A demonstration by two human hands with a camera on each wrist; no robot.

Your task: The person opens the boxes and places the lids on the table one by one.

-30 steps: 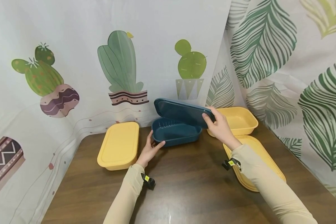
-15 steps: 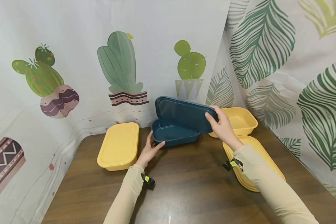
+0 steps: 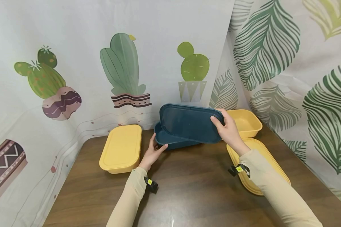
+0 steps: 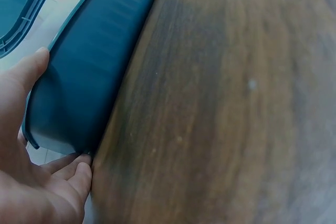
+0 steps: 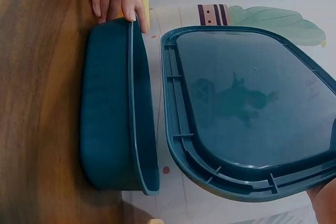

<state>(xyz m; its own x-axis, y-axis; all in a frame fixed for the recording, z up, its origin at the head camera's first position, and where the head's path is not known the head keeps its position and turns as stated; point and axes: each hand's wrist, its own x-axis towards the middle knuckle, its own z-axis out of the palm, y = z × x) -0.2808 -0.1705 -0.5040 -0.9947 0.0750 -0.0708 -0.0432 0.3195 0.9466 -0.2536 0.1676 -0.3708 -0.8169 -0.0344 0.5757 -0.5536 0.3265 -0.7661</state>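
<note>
A dark blue food box [image 3: 170, 141] stands on the table, its inside partly hidden behind its lid. My left hand [image 3: 151, 154] holds the box's left end, thumb on the front wall near the rim and fingers round the end; the left wrist view shows the fingertips low on the box [image 4: 92, 72]. In my right hand [image 3: 228, 130] is the right end of the blue lid [image 3: 190, 123], pinched with the thumb on the face toward me. That lid hangs tilted above the box, and its ribbed rim shows in the right wrist view.
To the left sits a yellow box [image 3: 120, 148] with its lid on. Behind my right hand stands an uncovered yellow box [image 3: 248, 123], and a loose yellow lid [image 3: 261, 157] lies in front of it under my right forearm. Printed cloth [image 3: 159, 63] hangs behind the table.
The blue lid has turned to show more of its face and come lower over the box, covering more of it. My right hand has shifted slightly right and down; the left stays put.
</note>
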